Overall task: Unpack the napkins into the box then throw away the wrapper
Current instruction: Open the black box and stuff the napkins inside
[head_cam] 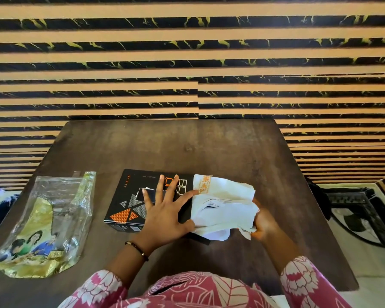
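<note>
The left hand [165, 210] lies flat with fingers spread on the black box [129, 196], likely to keep it from sliding. The right hand [263, 225] grips the napkins [225, 203] from the side and seems to push them into the box's right end. The napkins are a soft white stack with an orange print on top. The wrapper [47, 223] lies empty on the surface [209, 147], well to the left, not yet thrown away.

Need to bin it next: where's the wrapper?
The wrapper lies flat on the table's left side, left of the black box, apart from both hands.
</note>
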`<state>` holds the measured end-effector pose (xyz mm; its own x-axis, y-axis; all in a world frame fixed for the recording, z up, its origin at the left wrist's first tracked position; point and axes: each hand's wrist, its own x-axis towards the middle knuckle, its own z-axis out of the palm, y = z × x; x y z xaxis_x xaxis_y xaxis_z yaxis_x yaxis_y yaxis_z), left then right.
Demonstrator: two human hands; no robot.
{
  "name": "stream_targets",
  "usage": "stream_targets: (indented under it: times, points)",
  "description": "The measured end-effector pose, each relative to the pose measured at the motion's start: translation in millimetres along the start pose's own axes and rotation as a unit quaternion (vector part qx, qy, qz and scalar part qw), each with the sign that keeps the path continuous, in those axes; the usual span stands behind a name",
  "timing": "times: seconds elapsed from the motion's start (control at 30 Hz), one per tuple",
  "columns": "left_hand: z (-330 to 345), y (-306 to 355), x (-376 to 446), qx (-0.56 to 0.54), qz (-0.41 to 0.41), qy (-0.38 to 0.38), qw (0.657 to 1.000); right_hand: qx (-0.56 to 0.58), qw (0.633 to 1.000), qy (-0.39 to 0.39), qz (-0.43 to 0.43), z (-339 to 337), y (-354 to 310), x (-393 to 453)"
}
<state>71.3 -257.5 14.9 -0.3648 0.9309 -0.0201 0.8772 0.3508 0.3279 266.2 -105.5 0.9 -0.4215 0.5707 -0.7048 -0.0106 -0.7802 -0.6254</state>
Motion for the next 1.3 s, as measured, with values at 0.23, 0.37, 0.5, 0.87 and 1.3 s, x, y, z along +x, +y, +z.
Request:
stream_targets:
  times: [0.23,0.37,0.5,0.87,1.3]
  points:
    - [-1,1,-2,0.006,0.003,-0.025,1.000,-0.030,0.996,-0.054,-0.066,-9,4,-1]
    - [-5,5,-5,-0.010,0.016,-0.026,0.999,-0.044,0.995,-0.057,-0.074,-9,6,-6]
    - [-11,13,0,-0.041,0.006,-0.045,0.998,-0.083,0.993,-0.056,-0.060,-13,3,-3]
    - [-7,30,26,0.178,0.035,-0.096,0.979,-0.112,0.989,-0.060,-0.070,-22,13,12]
    - [-1,1,16,-0.046,-0.068,0.029,0.996,-0.100,0.986,-0.090,-0.103,3,7,6]
